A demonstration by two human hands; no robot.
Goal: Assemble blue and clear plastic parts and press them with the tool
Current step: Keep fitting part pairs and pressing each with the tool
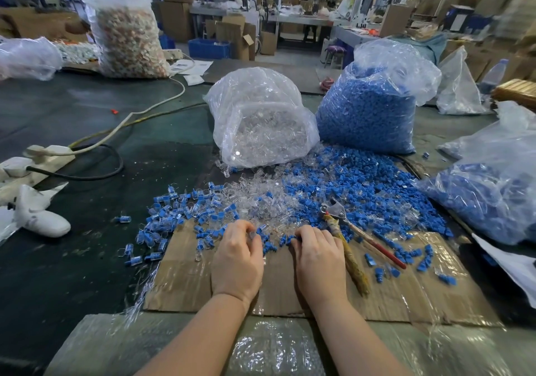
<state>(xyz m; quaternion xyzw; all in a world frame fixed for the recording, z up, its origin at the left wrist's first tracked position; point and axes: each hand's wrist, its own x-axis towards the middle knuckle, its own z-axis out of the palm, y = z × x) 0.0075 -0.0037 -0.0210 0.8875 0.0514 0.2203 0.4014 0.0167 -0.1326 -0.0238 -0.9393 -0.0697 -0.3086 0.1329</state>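
Cardboard mat (290, 277) | left hand (236, 259) pinches clear part (253, 235) | right hand (319, 256) grips blue part (291, 239)

Bare forearms; no sleeves, unadorned wrists

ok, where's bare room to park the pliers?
Bare cardboard left of the left hand, and between both wrists. Right of the pliers only scattered blue parts. Crowded: the parts pile ahead of the right hand.
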